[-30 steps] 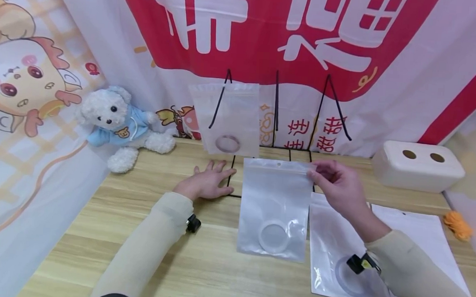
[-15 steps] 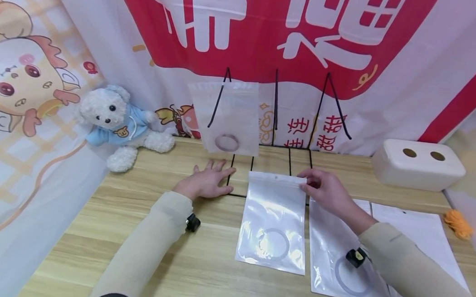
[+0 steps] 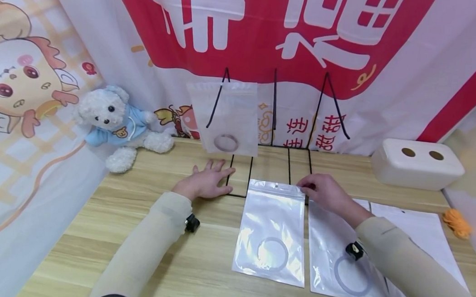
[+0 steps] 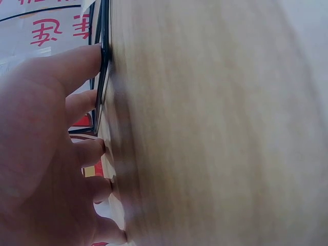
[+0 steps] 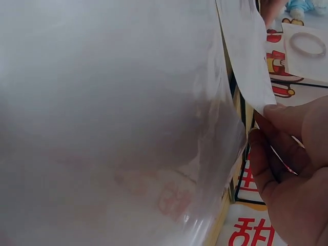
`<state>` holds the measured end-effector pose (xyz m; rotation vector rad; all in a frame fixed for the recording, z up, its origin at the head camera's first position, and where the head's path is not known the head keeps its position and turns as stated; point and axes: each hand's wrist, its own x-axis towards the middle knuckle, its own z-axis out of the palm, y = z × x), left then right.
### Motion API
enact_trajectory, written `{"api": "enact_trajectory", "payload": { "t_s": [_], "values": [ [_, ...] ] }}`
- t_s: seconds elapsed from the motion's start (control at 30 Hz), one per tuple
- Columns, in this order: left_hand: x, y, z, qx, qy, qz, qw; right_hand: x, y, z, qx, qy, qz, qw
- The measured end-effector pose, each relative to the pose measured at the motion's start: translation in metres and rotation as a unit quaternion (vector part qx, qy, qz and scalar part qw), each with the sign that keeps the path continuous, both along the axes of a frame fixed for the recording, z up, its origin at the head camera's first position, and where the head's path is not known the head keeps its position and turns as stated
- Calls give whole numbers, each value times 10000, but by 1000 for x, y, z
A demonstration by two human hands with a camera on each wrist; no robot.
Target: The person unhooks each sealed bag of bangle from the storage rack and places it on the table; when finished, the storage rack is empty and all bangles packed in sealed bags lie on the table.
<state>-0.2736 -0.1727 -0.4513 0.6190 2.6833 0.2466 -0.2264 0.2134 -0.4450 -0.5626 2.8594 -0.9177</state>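
My left hand [image 3: 206, 183] rests with spread fingers on the wooden table, thumb and forefinger against the base of a black wire display stand [image 3: 251, 169]. In the left wrist view the thumb lies on the stand's wire [image 4: 104, 56]. Thumb and fingers of my right hand [image 3: 328, 194] pinch the upper right corner of a clear-fronted zip bag [image 3: 272, 218]. A pale ring [image 3: 272, 254] shows inside it. The bag lies on or just above the table, before the stand. The right wrist view shows the pinched white edge [image 5: 251, 56] at the fingertips.
Bags with a reddish ring [image 3: 226, 142] hang from the stand's left hook. Under my right forearm lie another ring bag [image 3: 325, 263] and a white bag [image 3: 421, 232]. Around stand a plush bear [image 3: 112, 122], a white two-holed box [image 3: 417, 164] and an orange bundle [image 3: 457, 223].
My right hand has lowered the zip bag from upright before the stand down toward the table and nearer to me. The left hand stays in place.
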Motion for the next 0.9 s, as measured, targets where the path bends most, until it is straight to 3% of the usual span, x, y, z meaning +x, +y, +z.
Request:
{"api": "enact_trajectory", "payload": {
  "t_s": [0.67, 0.9],
  "values": [
    [0, 0, 0, 58, 14, -22, 10000, -10, 2, -3, 524, 65, 499, 9974],
    [1, 0, 0, 89, -4, -9, 10000, -19, 13, 6, 218, -188, 122, 9995]
  ]
}}
